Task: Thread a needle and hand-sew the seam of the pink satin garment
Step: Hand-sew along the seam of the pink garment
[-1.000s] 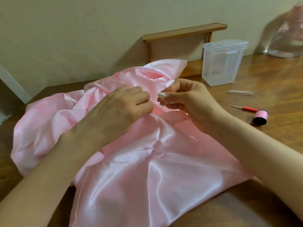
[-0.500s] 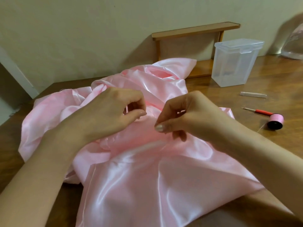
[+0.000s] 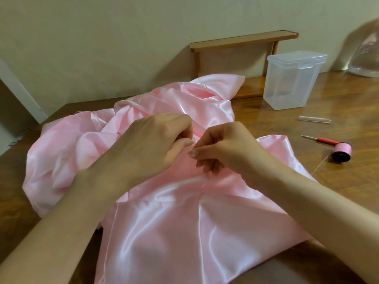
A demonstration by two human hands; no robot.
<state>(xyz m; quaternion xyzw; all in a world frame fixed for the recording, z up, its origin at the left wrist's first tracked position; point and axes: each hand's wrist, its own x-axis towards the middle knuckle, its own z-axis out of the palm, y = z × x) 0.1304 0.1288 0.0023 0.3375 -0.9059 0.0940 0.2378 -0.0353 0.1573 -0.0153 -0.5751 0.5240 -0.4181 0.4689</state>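
— Where is the pink satin garment (image 3: 164,232)?

— It is spread in glossy folds over the wooden table (image 3: 338,103). It fills the middle and lower part of the frame and is bunched up toward the left and the back.

— And the hands?

— Both are at the centre of the frame, on one raised fold, with their thumbs almost touching. The left hand (image 3: 155,140) has its fingers curled under and its thumb pressed against them, pinching the satin. The right hand (image 3: 223,144) pinches the same fold between thumb and forefinger. Its other fingers are curled loosely just above the cloth. I cannot tell whether a needle sits in that pinch.

— What lies beside the cloth?

— At the right of the frame there is a pink thread spool (image 3: 341,151) on its side. A pale thread (image 3: 320,165) trails from it toward the garment's edge. A red-handled seam ripper (image 3: 326,141) touches the spool, and above that lies a slim clear tube (image 3: 314,120).

— Farther back?

— A lidded clear plastic box (image 3: 293,80) stands in the upper right, next to a small wooden rack (image 3: 244,41) against the wall. A clear rounded vessel (image 3: 367,58) is cut off by the right edge.
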